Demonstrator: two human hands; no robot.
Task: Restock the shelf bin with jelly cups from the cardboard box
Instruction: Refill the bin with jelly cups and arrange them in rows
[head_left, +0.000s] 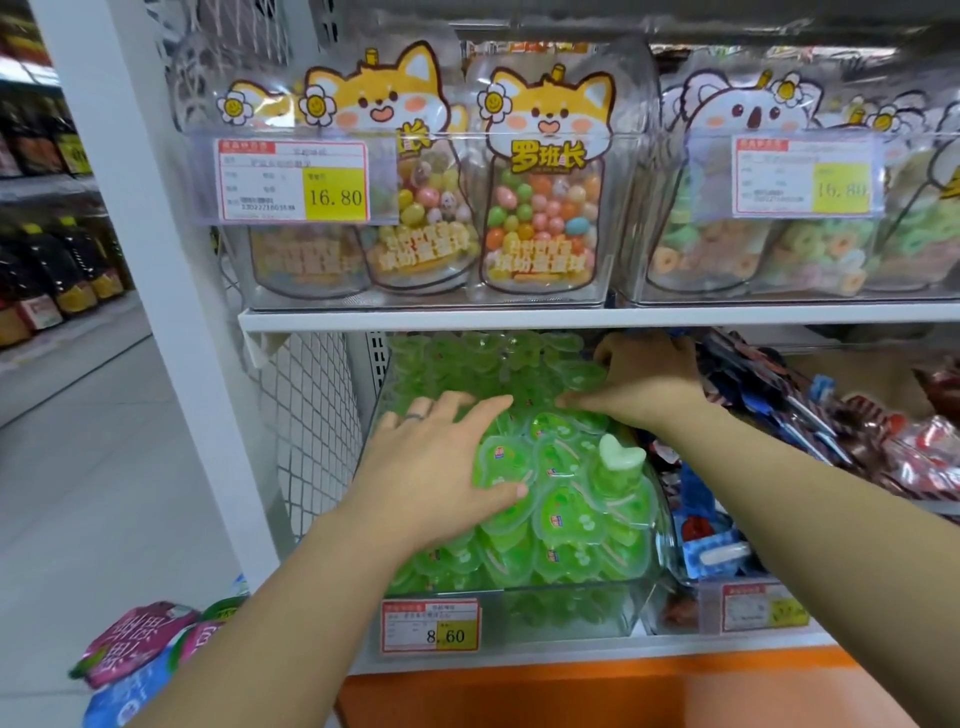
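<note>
A clear shelf bin (644, 597) on the lower shelf is heaped with green heart-shaped jelly cups (563, 514). One cup (618, 460) lies tipped with its pale bottom up near the right side of the pile. My left hand (431, 462) rests flat on the left of the heap, fingers spread, a ring on one finger. My right hand (644, 384) lies palm down on the back right of the pile, under the shelf above. Neither hand grips a cup. The cardboard box is out of view.
An upper shelf edge (519, 318) hangs just above the bin, carrying clear bins of candy bags (540, 208). Blue and red wrapped sweets (831, 415) fill the bin to the right. A price tag (430, 626) reads 8.60. Snack bags (140, 654) lie at lower left, beside the aisle floor.
</note>
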